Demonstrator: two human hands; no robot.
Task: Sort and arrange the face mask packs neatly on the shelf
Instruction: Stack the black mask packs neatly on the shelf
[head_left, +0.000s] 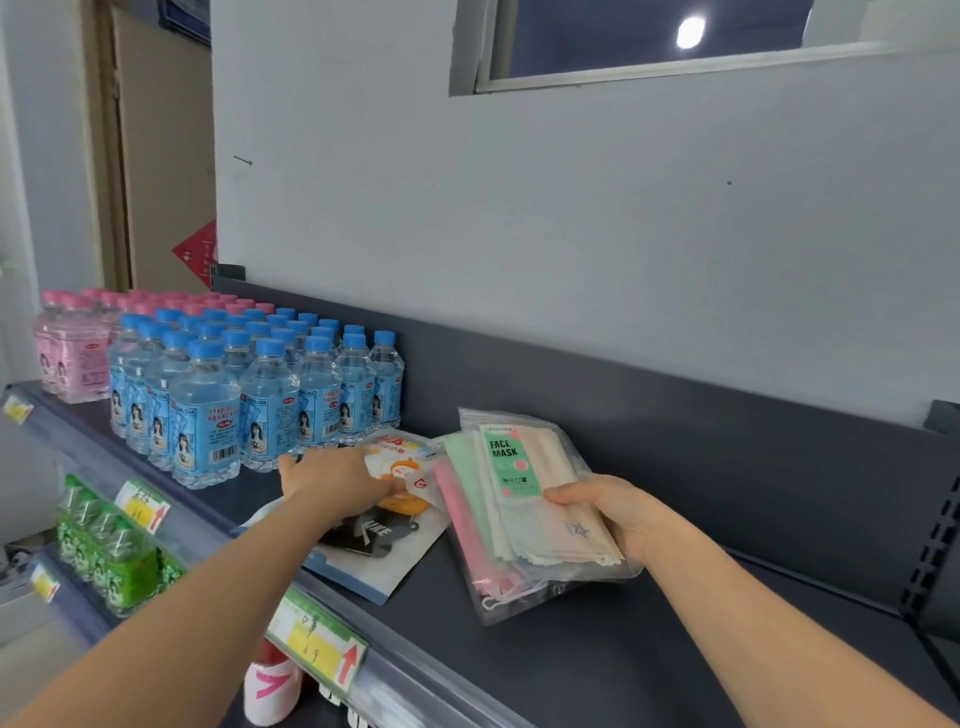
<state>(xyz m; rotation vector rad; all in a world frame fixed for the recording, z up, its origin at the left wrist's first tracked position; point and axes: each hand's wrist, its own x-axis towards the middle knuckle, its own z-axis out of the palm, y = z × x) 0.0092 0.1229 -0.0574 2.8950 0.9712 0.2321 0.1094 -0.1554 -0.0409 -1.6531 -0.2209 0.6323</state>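
Observation:
A clear pack of pastel face masks (524, 499) with a green "FACE MASK" label lies tilted on the dark grey shelf (597, 639). My right hand (608, 512) grips its right edge, thumb on top. To the left lies a white pack with an orange cartoon print (400, 462), and under it a pack holding a black mask (374, 540). My left hand (332, 480) rests on the cartoon pack with fingers curled at its edge.
Blue-capped water bottles (249, 400) stand in rows at the left of the shelf, pink-capped ones (78, 353) behind them. Green bottles (114, 551) fill the shelf below. Yellow price tags (317, 639) line the front rail. The shelf's back panel (675, 415) rises behind the packs.

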